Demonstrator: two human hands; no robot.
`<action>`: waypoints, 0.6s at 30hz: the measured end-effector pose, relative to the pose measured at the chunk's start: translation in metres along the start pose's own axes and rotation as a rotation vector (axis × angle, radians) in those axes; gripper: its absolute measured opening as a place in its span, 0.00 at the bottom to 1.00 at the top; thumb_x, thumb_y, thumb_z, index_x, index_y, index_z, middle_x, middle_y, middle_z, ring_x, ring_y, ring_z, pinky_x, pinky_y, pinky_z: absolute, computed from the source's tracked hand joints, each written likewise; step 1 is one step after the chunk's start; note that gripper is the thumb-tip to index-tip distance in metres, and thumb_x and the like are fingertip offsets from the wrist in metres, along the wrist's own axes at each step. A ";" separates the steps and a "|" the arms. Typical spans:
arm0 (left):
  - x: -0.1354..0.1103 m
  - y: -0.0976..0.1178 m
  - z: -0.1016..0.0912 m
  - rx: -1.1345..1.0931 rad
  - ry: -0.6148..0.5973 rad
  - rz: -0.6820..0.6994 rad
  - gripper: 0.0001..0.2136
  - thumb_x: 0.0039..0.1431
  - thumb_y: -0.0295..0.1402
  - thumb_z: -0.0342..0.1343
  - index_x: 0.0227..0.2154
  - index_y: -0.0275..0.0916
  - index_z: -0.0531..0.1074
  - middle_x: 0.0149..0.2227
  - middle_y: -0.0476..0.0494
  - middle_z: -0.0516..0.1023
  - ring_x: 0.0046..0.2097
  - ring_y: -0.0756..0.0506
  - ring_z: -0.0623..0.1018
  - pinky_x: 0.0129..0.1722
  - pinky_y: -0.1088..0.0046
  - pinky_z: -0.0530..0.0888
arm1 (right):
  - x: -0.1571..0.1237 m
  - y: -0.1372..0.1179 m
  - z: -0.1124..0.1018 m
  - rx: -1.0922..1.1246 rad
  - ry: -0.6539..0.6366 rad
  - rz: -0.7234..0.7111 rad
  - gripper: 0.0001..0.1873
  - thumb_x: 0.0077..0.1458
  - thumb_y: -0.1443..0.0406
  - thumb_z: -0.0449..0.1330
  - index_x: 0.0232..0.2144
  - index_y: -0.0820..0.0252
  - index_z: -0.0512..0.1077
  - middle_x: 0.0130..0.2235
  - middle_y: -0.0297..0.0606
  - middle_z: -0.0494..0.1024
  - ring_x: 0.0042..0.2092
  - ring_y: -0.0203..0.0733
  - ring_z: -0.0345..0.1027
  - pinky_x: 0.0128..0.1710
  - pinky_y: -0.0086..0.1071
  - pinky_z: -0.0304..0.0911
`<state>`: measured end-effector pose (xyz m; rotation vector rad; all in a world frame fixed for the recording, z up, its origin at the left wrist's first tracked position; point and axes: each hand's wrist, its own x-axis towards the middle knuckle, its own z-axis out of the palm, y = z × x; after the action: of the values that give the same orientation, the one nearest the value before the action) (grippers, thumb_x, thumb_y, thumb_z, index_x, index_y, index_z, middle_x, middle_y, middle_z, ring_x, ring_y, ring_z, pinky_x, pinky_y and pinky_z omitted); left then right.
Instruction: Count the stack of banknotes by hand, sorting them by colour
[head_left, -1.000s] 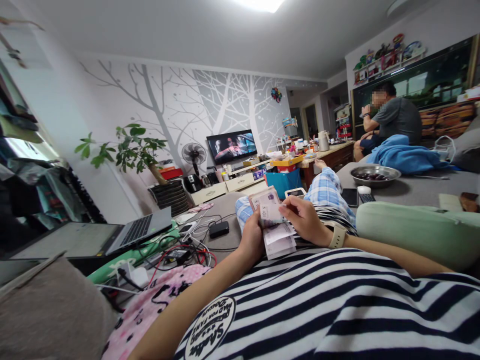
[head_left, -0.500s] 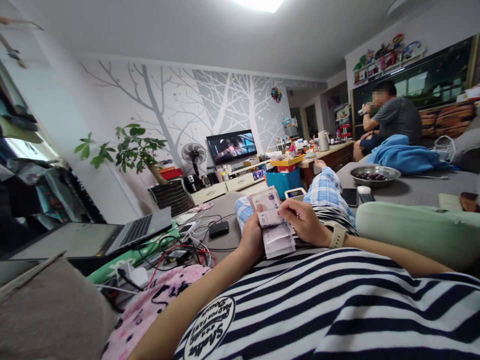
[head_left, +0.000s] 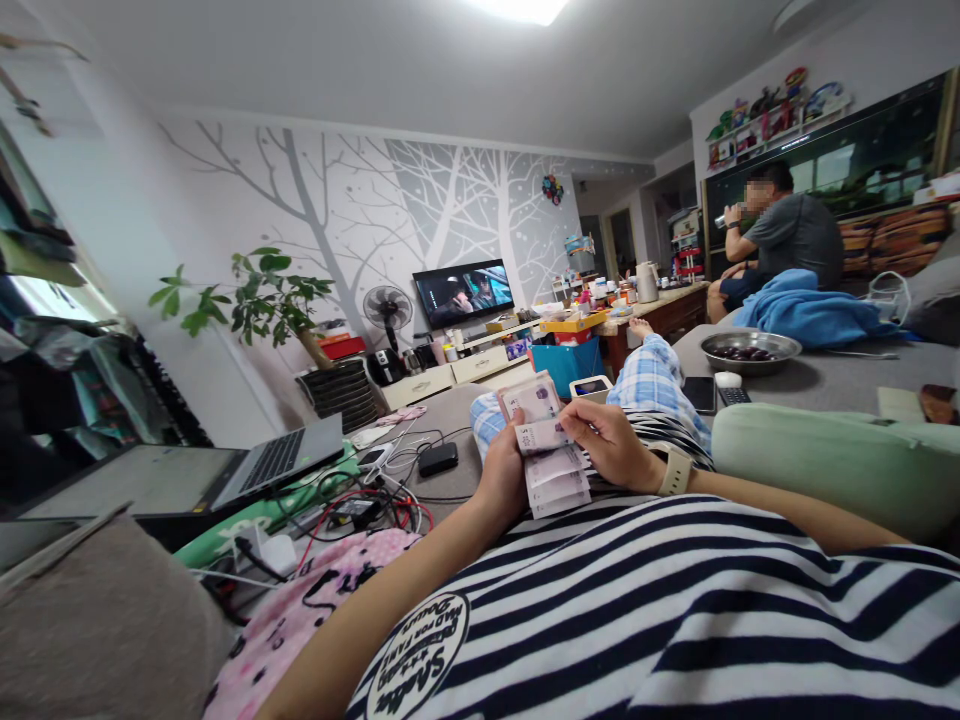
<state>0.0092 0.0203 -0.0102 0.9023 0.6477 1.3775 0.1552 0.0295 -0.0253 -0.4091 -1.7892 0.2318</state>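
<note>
Bundle of banknotes between 2 bare hands. The left hand (head_left: 504, 465) is gripping the bundle of banknotes (head_left: 537, 400) from its left side, with its thumb lying over the paper. The right hand (head_left: 609, 440) is pinching the right edge of 1 banknote (head_left: 540, 436), printed with a 5, between thumb and fingers. Below this banknote, and between the hands, a fan of loose ends (head_left: 559, 482) is hanging toward the striped shirt (head_left: 637, 600). A pale watch (head_left: 676, 471) is circling the right wrist. Beyond the hands, checked trousers (head_left: 652, 372) are covering the legs, and a blue bag (head_left: 568, 369) is standing farther out. Left of the left hand, a black box (head_left: 438, 459) is lying near tangled cables (head_left: 375, 505), with a laptop (head_left: 274, 465) standing open past them. Right of the right hand, a green pillow (head_left: 817, 465) is lying close by; beyond it a phone (head_left: 700, 393) and a remote control (head_left: 734, 396) are lying side by side, and a metal bowl (head_left: 751, 367) is holding dark fruit (head_left: 744, 353). Far beyond the right hand, another person (head_left: 799, 235) is sitting near a crowded worktop (head_left: 667, 315).
</note>
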 end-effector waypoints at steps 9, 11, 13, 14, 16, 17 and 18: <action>0.001 0.000 -0.001 -0.036 0.010 0.012 0.17 0.56 0.37 0.56 0.45 0.33 0.73 0.38 0.38 0.81 0.41 0.39 0.80 0.45 0.61 0.76 | -0.002 -0.001 -0.001 0.051 -0.069 0.001 0.22 0.65 0.55 0.46 0.24 0.60 0.67 0.23 0.32 0.68 0.26 0.34 0.59 0.29 0.29 0.55; 0.002 0.000 0.000 -0.038 0.021 0.013 0.17 0.57 0.37 0.54 0.45 0.33 0.73 0.38 0.38 0.81 0.41 0.39 0.80 0.45 0.61 0.76 | -0.002 -0.001 -0.001 0.071 -0.093 -0.011 0.23 0.65 0.55 0.45 0.24 0.60 0.68 0.24 0.34 0.71 0.26 0.34 0.61 0.30 0.29 0.56; 0.001 0.000 0.001 -0.034 0.032 0.003 0.16 0.58 0.37 0.52 0.45 0.33 0.73 0.38 0.38 0.81 0.41 0.40 0.80 0.45 0.61 0.76 | -0.001 0.000 -0.001 0.033 -0.046 0.002 0.21 0.64 0.55 0.49 0.23 0.60 0.67 0.24 0.33 0.70 0.26 0.34 0.62 0.30 0.29 0.56; 0.000 0.001 0.002 -0.031 0.034 0.001 0.16 0.58 0.37 0.52 0.45 0.33 0.73 0.38 0.38 0.81 0.41 0.40 0.80 0.45 0.61 0.76 | -0.001 0.000 0.000 -0.004 0.001 0.023 0.20 0.62 0.55 0.51 0.23 0.59 0.66 0.23 0.32 0.69 0.26 0.34 0.61 0.29 0.29 0.56; -0.001 0.002 0.002 -0.020 0.029 0.006 0.16 0.58 0.37 0.53 0.45 0.33 0.73 0.38 0.38 0.81 0.41 0.40 0.80 0.45 0.61 0.75 | 0.000 0.003 0.001 -0.074 0.097 0.092 0.17 0.60 0.55 0.54 0.23 0.59 0.65 0.22 0.30 0.66 0.25 0.33 0.58 0.27 0.29 0.53; -0.002 0.002 0.002 -0.012 0.020 0.011 0.16 0.57 0.36 0.54 0.44 0.33 0.74 0.38 0.38 0.81 0.41 0.39 0.80 0.46 0.61 0.75 | 0.001 0.004 0.001 -0.095 0.132 0.129 0.17 0.59 0.55 0.56 0.23 0.59 0.65 0.21 0.29 0.65 0.24 0.33 0.57 0.26 0.29 0.53; -0.002 0.002 0.001 -0.002 0.013 0.020 0.15 0.56 0.36 0.55 0.44 0.32 0.74 0.38 0.38 0.81 0.41 0.39 0.80 0.46 0.61 0.75 | 0.002 0.004 0.002 -0.106 0.153 0.162 0.17 0.58 0.55 0.57 0.23 0.59 0.64 0.21 0.29 0.64 0.24 0.33 0.57 0.25 0.29 0.52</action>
<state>0.0086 0.0179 -0.0080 0.9013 0.6490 1.4028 0.1536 0.0346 -0.0256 -0.6326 -1.6242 0.2139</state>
